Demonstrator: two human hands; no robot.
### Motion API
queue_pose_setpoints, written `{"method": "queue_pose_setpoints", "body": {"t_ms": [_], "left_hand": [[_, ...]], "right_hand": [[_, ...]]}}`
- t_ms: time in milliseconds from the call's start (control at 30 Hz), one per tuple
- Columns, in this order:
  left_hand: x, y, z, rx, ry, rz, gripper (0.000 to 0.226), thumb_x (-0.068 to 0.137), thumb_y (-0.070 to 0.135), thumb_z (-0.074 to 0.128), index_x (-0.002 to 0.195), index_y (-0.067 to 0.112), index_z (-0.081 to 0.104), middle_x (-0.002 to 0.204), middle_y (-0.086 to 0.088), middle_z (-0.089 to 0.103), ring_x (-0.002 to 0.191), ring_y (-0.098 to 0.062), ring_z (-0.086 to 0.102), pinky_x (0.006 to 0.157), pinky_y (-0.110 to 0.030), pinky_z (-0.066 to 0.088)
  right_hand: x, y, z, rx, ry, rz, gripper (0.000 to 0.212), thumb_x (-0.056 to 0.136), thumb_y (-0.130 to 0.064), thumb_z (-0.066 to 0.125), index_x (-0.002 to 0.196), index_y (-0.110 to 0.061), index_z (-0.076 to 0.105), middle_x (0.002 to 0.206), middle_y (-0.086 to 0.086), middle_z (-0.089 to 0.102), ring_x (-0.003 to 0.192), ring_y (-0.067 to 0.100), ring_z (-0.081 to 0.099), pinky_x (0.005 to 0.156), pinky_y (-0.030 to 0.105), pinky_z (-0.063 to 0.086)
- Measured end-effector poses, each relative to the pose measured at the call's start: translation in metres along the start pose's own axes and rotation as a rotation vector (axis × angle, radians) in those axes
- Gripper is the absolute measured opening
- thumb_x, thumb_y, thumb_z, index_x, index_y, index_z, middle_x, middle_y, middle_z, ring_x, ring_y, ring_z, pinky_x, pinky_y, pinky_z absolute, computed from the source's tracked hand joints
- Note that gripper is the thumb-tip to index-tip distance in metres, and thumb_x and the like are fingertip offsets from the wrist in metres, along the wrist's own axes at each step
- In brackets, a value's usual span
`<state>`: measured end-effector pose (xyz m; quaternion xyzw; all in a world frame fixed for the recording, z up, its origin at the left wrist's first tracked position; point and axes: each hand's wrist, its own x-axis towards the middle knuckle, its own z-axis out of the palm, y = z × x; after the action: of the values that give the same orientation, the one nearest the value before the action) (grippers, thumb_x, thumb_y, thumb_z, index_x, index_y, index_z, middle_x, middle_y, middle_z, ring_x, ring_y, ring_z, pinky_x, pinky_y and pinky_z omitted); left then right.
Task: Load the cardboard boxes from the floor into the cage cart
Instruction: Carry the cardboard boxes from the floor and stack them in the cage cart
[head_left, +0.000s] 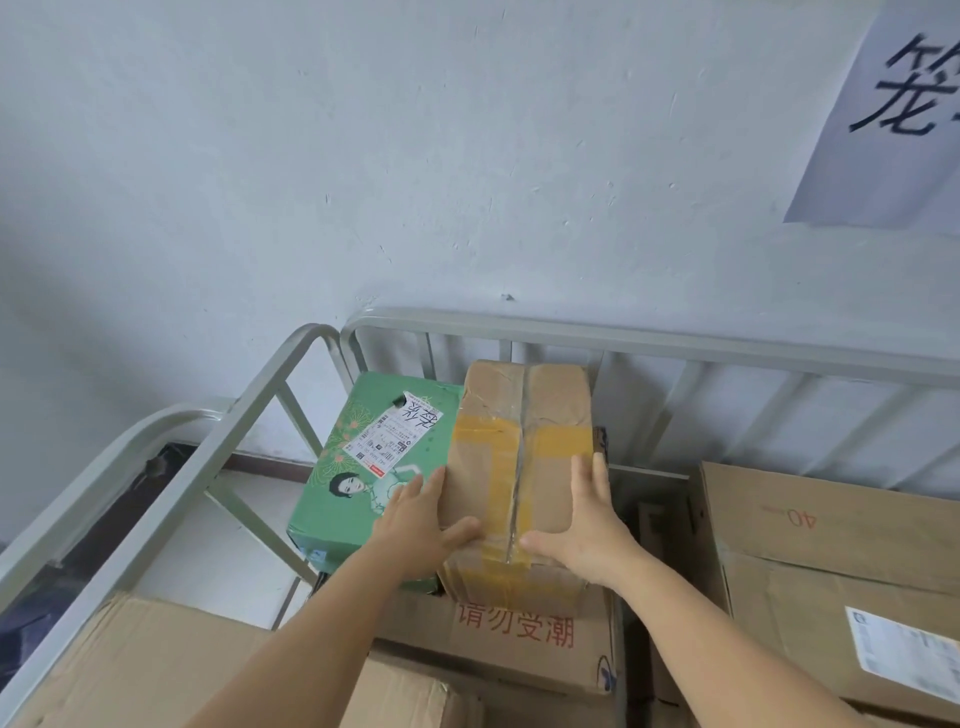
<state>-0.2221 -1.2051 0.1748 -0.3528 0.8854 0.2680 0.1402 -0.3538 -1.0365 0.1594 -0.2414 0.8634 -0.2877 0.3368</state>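
While both hands frame it: taped brown box (519, 467) lies between them, inside cage cart (623, 340).
Left hand (421, 525): fingers straight along its left edge, thumb on top.
Right hand (587, 525): likewise flat, right edge.
Neighbour: green printed box (358, 467) touching its left.

Taped box (519, 467): matt brown cardboard, creased, glossy yellow and clear tape strips. Green box (337, 493): smooth printed card, slight sheen, white paper label. Cage cart rail (649, 343): grey painted metal tube, smooth. Wall (415, 156): matt painted plaster, rough, pitted.
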Motion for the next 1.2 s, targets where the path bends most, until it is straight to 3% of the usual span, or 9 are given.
{"method": "queue_pose_setpoints", "body": {"t_ms": [267,533,700,900,1033,1200], "left_hand": [[0.025,0.003,-0.013,-0.030,-0.028,0.060,0.088,0.093,0.052,0.050,0.154,0.019,-0.003,0.152,-0.005,0.031,0.136,-0.023,0.036,0.110,-0.040,0.033],[0.044,0.002,-0.014,0.035,-0.021,0.082,0.087,0.094,0.051,0.048,0.154,0.020,-0.007,0.150,-0.005,0.032,0.136,-0.023,0.034,0.111,-0.043,0.031],[0.044,-0.005,-0.012,0.049,0.012,0.079,0.087,0.091,0.057,0.047,0.154,0.026,-0.006,0.151,-0.003,0.031,0.139,-0.024,0.031,0.111,-0.047,0.031],[0.033,-0.023,-0.021,0.193,-0.073,0.082,0.106,0.080,0.063,0.061,0.154,0.024,-0.004,0.161,0.003,0.005,0.149,-0.020,0.005,0.117,-0.052,0.013],[0.035,-0.046,-0.017,0.366,-0.077,0.054,0.097,0.085,0.035,0.069,0.155,0.025,0.001,0.161,0.011,-0.004,0.149,-0.019,0.000,0.114,-0.052,0.025],[0.042,-0.051,-0.014,0.385,-0.085,0.086,0.090,0.089,0.029,0.067,0.155,0.025,0.005,0.161,0.009,-0.006,0.149,-0.023,-0.005,0.112,-0.051,0.030]], "right_hand": [[0.019,-0.014,-0.001,0.014,0.024,0.015,0.125,0.080,-0.044,0.076,0.152,-0.026,-0.024,0.154,-0.007,-0.039,0.151,0.020,-0.008,0.119,0.042,0.017],[0.034,-0.018,-0.002,0.003,0.024,0.031,0.125,0.079,-0.045,0.077,0.152,-0.026,-0.023,0.154,-0.007,-0.039,0.151,0.021,-0.003,0.118,0.041,0.019],[0.029,-0.027,0.001,-0.229,0.089,-0.032,0.121,0.077,-0.059,0.071,0.153,-0.029,-0.018,0.151,-0.003,-0.044,0.146,0.023,-0.027,0.121,0.052,0.003],[0.023,-0.034,0.012,-0.506,-0.043,-0.096,0.121,0.076,-0.064,0.067,0.153,-0.030,-0.020,0.151,0.002,-0.043,0.135,0.031,-0.044,0.117,0.055,-0.008],[0.024,-0.033,0.010,-0.556,-0.037,-0.085,0.118,0.079,-0.060,0.067,0.154,-0.029,-0.018,0.154,0.002,-0.038,0.137,0.033,-0.041,0.117,0.054,-0.009],[0.023,-0.034,0.010,-0.598,-0.035,-0.104,0.112,0.082,-0.056,0.067,0.155,-0.030,-0.015,0.158,-0.001,-0.031,0.140,0.034,-0.037,0.118,0.051,-0.006]]}}
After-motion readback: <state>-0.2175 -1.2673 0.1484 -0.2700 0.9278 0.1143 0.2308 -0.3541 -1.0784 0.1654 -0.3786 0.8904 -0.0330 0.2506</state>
